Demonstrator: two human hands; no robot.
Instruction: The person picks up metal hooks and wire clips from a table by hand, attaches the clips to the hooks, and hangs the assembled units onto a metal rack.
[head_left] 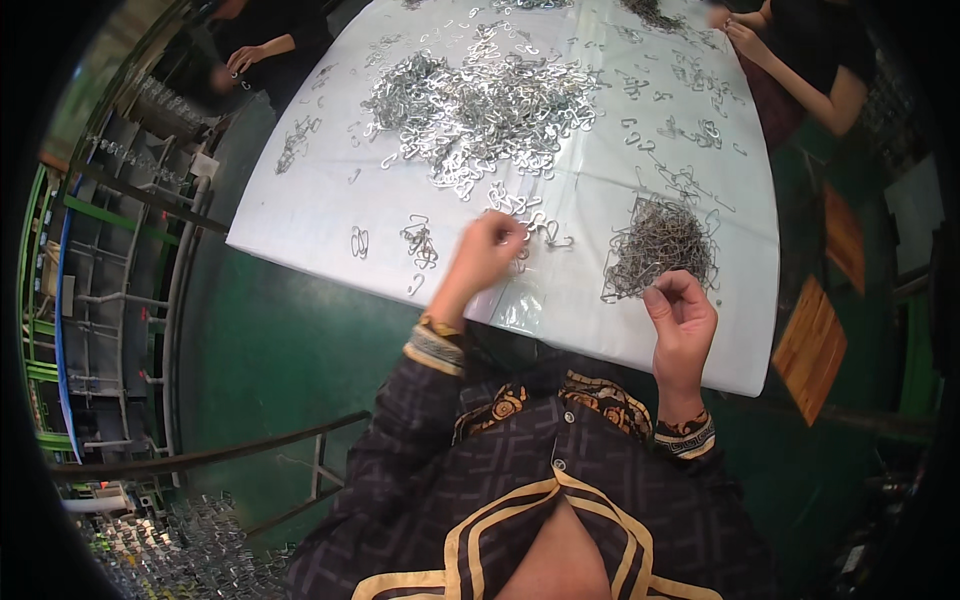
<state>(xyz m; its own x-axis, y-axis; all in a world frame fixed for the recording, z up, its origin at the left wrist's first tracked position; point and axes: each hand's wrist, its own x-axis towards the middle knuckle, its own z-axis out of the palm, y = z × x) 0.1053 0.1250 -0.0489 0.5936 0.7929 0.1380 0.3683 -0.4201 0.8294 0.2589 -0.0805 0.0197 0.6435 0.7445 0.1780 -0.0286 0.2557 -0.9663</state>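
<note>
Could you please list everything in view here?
Table: one, white, centre
Large hook pile: one, silvery, mid-table
Dark metal piles: two, grey, near right, far right
Loose metal pieces: many, silvery, scattered on table
Wooden boards: two, brown, right of table
Co-workers: two, dark clothing, top left and right
Metal racking: uncounted, grey, left
Floor: one, green, below
Own shirt: one, black and gold, bottom
Left hand: one, over loose pieces
Right hand: one, at nearer dark pile

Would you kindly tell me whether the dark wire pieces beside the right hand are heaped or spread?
Heaped: the dark wire pieces overlap in a dense clump on the white table.
</note>
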